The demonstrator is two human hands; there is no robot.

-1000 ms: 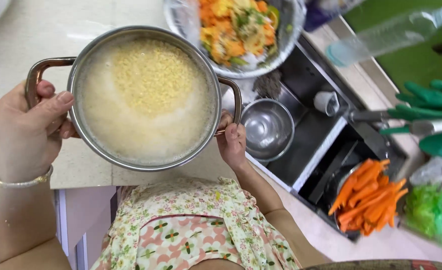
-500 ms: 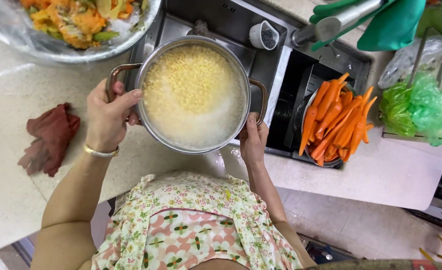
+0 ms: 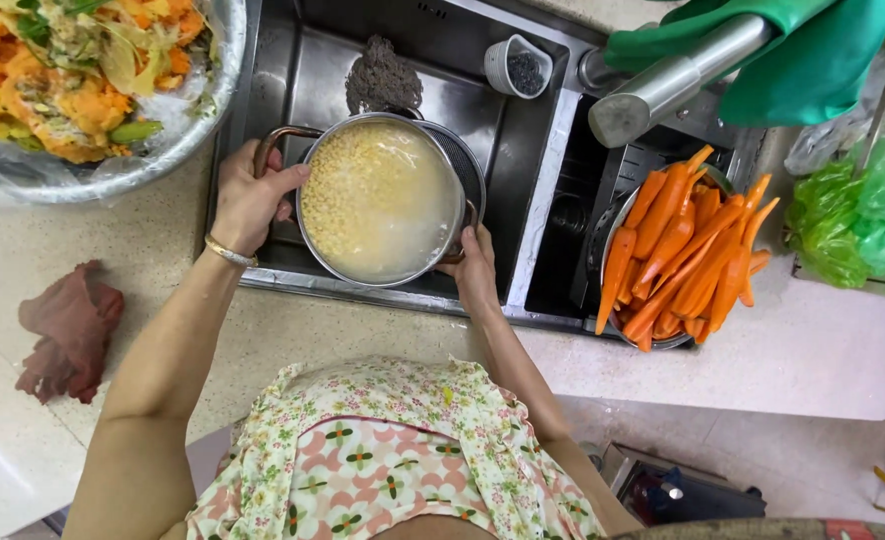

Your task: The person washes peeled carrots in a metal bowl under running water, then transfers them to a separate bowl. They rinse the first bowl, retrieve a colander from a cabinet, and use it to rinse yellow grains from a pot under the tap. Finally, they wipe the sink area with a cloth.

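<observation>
A steel pot (image 3: 381, 200) full of yellow grains in cloudy water hangs over the left basin of the sink (image 3: 523, 110). My left hand (image 3: 248, 200) grips its copper-coloured left handle; a gold bangle is on that wrist. My right hand (image 3: 473, 265) holds the pot's right handle at the near side. A dark mesh strainer edge shows just behind the pot's right rim.
A foil-lined bowl of vegetable peelings (image 3: 83, 80) sits at the back left of the counter. A reddish cloth (image 3: 68, 330) lies at the left. A colander of peeled carrots (image 3: 683, 250) rests in the right basin. Faucet (image 3: 673, 75) with green gloves, green bags (image 3: 863, 215) at right.
Both hands have carried the pot from the counter rightwards to over the left sink basin. The view has shifted along with it.
</observation>
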